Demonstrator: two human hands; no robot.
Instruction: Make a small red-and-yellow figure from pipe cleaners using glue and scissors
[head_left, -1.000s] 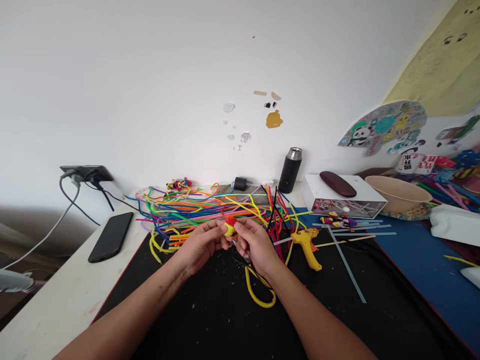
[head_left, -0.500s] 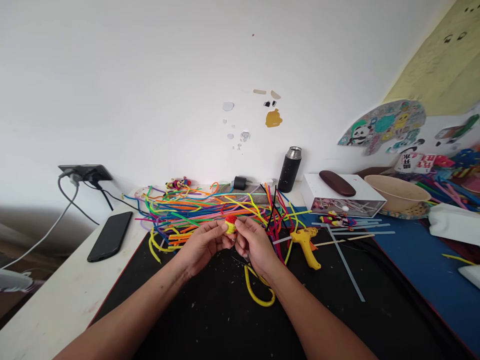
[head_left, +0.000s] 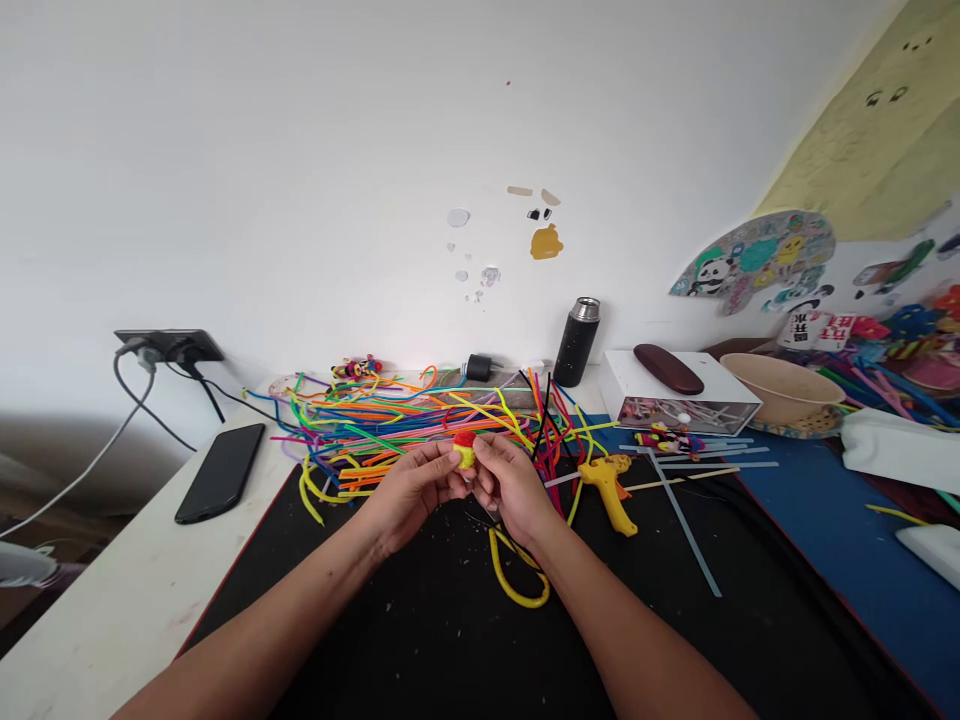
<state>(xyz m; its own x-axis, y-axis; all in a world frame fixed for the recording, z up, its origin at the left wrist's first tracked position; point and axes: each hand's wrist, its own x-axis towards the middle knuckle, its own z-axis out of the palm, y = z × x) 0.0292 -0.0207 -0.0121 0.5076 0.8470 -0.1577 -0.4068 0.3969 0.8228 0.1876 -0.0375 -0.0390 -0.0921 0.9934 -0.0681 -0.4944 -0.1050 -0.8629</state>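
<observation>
Between my two hands is a small red-and-yellow fuzzy piece (head_left: 464,452), red on top and yellow below, that looks made of pipe cleaner. My left hand (head_left: 420,483) pinches its left side with thumb and fingers. Closed on its right side is my right hand (head_left: 512,487); the curled fingers hide the lower part. Just beneath my right hand a bent yellow pipe cleaner (head_left: 517,592) lies looped on the black mat (head_left: 390,640). Behind both hands spreads a pile of many-coloured pipe cleaners (head_left: 405,420).
Right of my hands lie a yellow glue gun (head_left: 611,492) and several clear glue sticks (head_left: 686,525). Further back stand a black flask (head_left: 577,343), a white box (head_left: 619,385) under a brown case (head_left: 669,369), and a beige bowl (head_left: 784,385). A phone (head_left: 220,474) lies at left.
The view has shifted slightly. The red-and-yellow piece has turned a little between my fingers; both hands keep their hold on it.
</observation>
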